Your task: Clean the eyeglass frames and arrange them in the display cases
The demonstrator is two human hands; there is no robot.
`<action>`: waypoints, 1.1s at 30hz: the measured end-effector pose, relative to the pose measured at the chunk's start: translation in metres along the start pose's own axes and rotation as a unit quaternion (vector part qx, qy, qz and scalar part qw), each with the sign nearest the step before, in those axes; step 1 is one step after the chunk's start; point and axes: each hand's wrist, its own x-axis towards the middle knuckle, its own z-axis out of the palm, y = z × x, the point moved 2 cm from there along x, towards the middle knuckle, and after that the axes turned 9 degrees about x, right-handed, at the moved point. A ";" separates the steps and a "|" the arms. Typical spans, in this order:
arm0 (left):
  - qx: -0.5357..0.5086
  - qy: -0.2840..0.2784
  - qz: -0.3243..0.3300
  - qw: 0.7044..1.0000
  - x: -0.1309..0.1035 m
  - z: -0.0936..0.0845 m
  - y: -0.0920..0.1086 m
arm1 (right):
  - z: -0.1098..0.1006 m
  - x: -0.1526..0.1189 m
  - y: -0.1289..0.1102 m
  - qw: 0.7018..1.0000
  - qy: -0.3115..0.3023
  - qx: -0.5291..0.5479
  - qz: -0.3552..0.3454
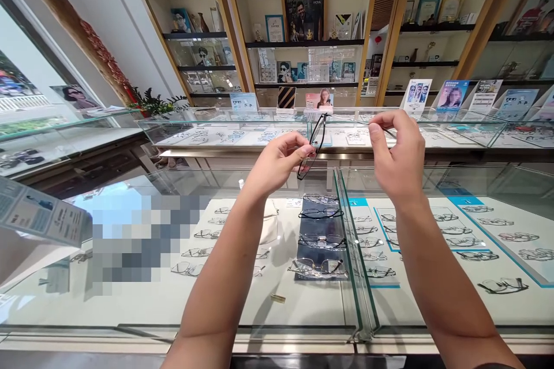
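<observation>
A pair of dark, thin-framed eyeglasses is held up in the air above the glass display case. My left hand pinches the front frame by a lens rim between thumb and fingers. One temple arm stretches right from the top of the frame to my right hand, whose thumb and fingers are closed around its dark end. The lenses are seen nearly edge-on. Beneath my hands, inside the case, a dark blue display board carries several more eyeglasses.
The glass display case spans the front, with rows of eyeglasses inside on both sides of a glass divider. A second glass counter stands behind it, topped by advertising cards. A card stand is at the left. Wooden shelves line the back wall.
</observation>
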 end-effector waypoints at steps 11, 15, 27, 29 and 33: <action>-0.014 0.010 -0.008 1.000 -0.002 0.001 0.001 | 0.001 -0.002 -0.003 1.000 -0.017 0.019 -0.004; -0.011 0.035 -0.007 0.999 -0.003 0.002 0.003 | -0.003 -0.005 -0.014 0.996 0.064 0.018 -0.057; -0.039 -0.008 -0.009 0.999 -0.009 0.017 0.009 | 0.028 -0.022 -0.026 0.991 -0.123 0.051 -0.008; -0.046 -0.007 -0.010 0.999 -0.009 0.018 0.010 | 0.028 -0.022 -0.024 0.994 -0.107 0.034 -0.013; -0.051 0.018 -0.014 0.998 -0.009 0.018 0.010 | 0.028 -0.020 -0.021 0.995 -0.087 0.015 -0.038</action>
